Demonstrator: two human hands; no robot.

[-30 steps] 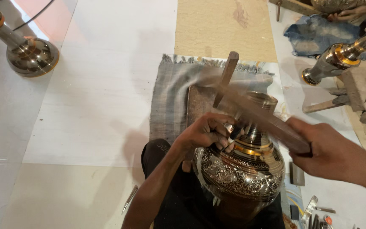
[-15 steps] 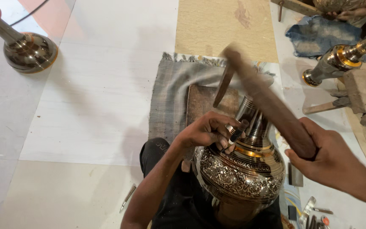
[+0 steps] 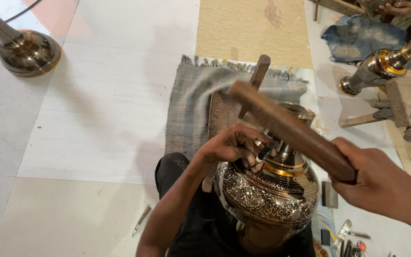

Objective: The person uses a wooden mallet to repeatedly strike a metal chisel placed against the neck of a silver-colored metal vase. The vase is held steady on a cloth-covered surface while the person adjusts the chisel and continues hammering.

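Two hands on the job, both closed. Left hand pinches a small metal chisel against the neck of the engraved vase, tip set just above the gold band. Right hand grips a wooden mallet, which hangs over the chisel head, slightly blurred.

Vase sits in the person's lap, leaning against the body, mouth pointing away toward the grey mat. Nothing clamps it; only the lap and the left hand steady it.

Risks as I see them:
- Mallet lands off the chisel head and hits the left fingers, which wrap right up near the struck end. Little margin.
- Chisel skids on the curved, polished neck, so the tip scores the gold band or the finished pattern on the belly. Cause: shallow angle or a glancing blow.
- Vase rolls in the lap under the strike and the line wanders. A round body on a soft support gives little resistance.
- Too heavy a blow dents the narrow neck, probably the weakest section.

Wooden block with an upright peg stands on the mat just beyond the vase, close under the mallet's path; a high backswing could clip it. Loose tools lie on the floor by the right knee, well apart from the strike.
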